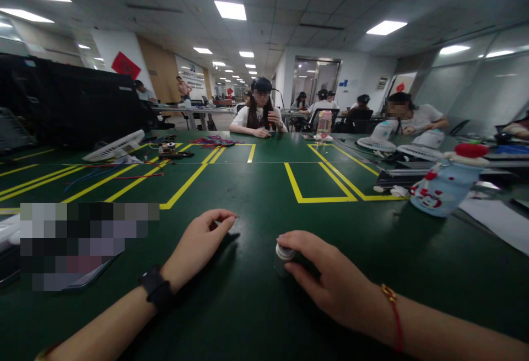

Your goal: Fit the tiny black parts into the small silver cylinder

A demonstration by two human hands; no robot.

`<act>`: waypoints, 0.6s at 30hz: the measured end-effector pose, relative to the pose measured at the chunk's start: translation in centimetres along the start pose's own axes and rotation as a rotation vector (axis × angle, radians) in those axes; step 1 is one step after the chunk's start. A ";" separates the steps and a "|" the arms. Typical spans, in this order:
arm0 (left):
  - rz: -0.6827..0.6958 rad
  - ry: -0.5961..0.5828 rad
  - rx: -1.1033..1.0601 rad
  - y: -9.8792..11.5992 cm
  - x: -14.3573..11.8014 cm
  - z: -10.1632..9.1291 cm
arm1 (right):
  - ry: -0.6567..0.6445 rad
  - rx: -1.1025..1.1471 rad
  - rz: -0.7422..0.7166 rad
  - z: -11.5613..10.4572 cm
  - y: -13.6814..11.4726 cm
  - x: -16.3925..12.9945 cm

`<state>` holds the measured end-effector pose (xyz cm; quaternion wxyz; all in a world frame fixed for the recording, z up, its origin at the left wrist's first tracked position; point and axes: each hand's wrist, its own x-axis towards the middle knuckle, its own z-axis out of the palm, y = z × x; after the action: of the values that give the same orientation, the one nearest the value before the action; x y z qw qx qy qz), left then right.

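My right hand (326, 278) lies on the green table (256, 195) with its fingers closed around a small grey-and-white cylinder (283, 257); only the cylinder's top end shows. My left hand (200, 242) rests on the table a little to the left, fingers curled with the thumb and forefinger pinched over a small dark thing that I cannot make out. A black watch sits on my left wrist and a red string bracelet on my right wrist.
Yellow tape lines mark boxes on the table. A light-blue bottle with a red cap (444, 182) stands at the right by white paper (496, 220). A small white fan (113, 146) and loose wires lie at the left. Other people sit at the far side.
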<state>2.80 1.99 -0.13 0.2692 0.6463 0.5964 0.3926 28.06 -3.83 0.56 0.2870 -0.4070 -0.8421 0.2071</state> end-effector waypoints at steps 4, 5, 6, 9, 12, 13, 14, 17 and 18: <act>0.263 -0.162 -0.008 3.3 -1.9 1.6 | 0.024 0.115 0.124 0.7 1.5 -0.6; 0.301 -0.218 -0.017 4.2 -2.5 2.1 | 0.020 0.138 0.140 0.9 1.7 -0.5; 0.333 -0.249 -0.024 5.0 -3.0 2.6 | 0.017 0.151 0.148 1.0 1.9 -0.4; 0.340 -0.285 -0.046 6.4 -3.8 3.3 | 0.018 0.144 0.135 1.2 1.8 0.0; 0.296 -0.205 -0.055 6.2 -3.8 3.1 | 0.011 0.116 0.094 0.9 1.3 0.2; 0.282 -0.175 -0.052 5.9 -3.7 3.0 | 0.015 0.109 0.086 0.7 1.1 0.1; 0.268 -0.152 -0.049 5.6 -3.5 2.8 | 0.020 0.104 0.084 0.6 1.0 0.1; 0.237 -0.190 -0.022 4.4 -3.1 2.8 | 0.040 0.087 0.087 0.3 1.0 -0.2; 0.239 -0.235 0.007 4.0 -3.0 2.9 | 0.051 0.073 0.082 0.4 1.1 -0.3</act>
<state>7.49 -1.19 0.98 0.2861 0.7551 0.4809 0.3415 28.63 -3.51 -0.46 0.3141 -0.4354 -0.8091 0.2390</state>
